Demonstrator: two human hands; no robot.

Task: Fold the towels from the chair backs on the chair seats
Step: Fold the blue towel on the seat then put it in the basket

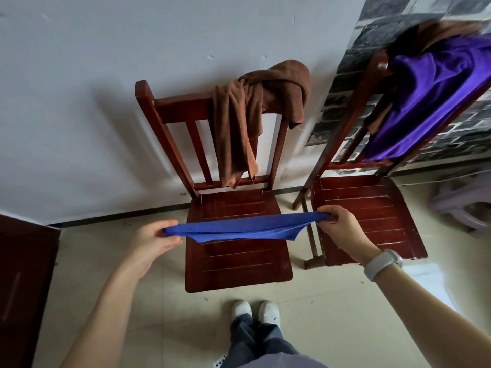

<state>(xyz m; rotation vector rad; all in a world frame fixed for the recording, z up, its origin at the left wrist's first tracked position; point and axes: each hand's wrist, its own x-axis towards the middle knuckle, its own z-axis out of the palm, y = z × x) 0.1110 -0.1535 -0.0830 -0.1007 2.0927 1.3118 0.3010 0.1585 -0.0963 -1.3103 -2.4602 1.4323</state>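
Two chairs stand with both seats bare, brown towel (255, 115) and purple towel (430, 102) still draped on their backs, while left hand (154, 240) and right hand (337, 224) pinch the part-folded blue towel (244, 227) taut above the near seat (236, 258).

- Blue towel (247, 227): folded lengthwise into a narrow band, stretched level just above the middle chair seat (239, 264), one end pinched in the left hand (156, 241), the other in the right hand (338, 227).
- Brown towel (255, 115): bunched and draped over the top rail of the middle chair's back, behind that seat, hanging toward it.
- Purple towel (430, 102): spread over the back of the chair right of the middle chair seat; its own seat (372, 216) is slatted dark-red wood.
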